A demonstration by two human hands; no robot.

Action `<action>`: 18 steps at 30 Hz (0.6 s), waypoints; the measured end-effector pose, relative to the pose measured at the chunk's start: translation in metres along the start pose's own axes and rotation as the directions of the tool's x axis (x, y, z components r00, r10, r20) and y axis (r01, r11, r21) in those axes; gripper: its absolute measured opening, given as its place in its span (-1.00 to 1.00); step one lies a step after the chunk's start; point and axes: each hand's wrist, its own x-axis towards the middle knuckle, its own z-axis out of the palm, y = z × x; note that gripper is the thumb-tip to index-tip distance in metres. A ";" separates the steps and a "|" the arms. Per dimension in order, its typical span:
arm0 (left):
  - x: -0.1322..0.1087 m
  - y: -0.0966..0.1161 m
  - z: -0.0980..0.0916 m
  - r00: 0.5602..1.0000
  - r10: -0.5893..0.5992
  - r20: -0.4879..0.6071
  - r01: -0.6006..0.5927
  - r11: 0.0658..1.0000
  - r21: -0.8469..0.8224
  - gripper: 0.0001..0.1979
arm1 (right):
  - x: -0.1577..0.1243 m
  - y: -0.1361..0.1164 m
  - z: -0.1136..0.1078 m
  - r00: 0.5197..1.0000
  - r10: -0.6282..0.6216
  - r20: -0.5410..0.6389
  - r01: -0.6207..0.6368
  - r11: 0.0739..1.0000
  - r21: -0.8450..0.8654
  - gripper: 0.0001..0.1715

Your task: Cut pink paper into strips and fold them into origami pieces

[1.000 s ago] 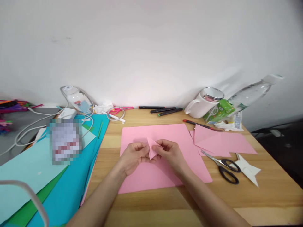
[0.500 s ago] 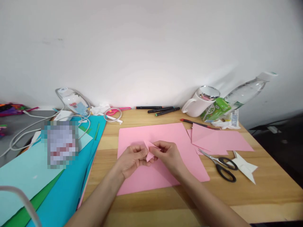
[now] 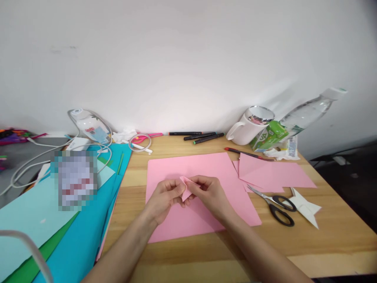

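Note:
A small folded piece of pink paper (image 3: 185,194) is pinched between both hands, above a large pink sheet (image 3: 188,163) lying on the wooden desk. My left hand (image 3: 166,198) grips its left side, thumb in front and fingers behind. On the other side, my right hand (image 3: 210,192) presses it with thumb and forefinger, and a pointed flap sticks out there. The fingers hide much of the folded paper's lower part. To the right lie scissors (image 3: 275,206) with black handles, beside a folded white paper star shape (image 3: 306,206).
Pink paper offcuts (image 3: 273,173) lie right of the large sheet. Several markers (image 3: 203,135), a white mug (image 3: 250,125), a green carton (image 3: 271,135) and a clear bottle (image 3: 309,112) line the wall. Coloured sheets (image 3: 79,236), a cable and a white bottle (image 3: 91,125) occupy the left.
The folded paper has closed up a little, its top flap now lower and narrower between the fingers. Both hands stay almost in place, with the left fingers shifted slightly.

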 end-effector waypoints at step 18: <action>0.002 0.007 -0.010 0.967 -0.256 -0.002 0.252 0.950 -0.183 -0.77 | 0.000 0.000 -0.003 0.999 -0.032 -0.042 0.033 0.999 0.020 -0.88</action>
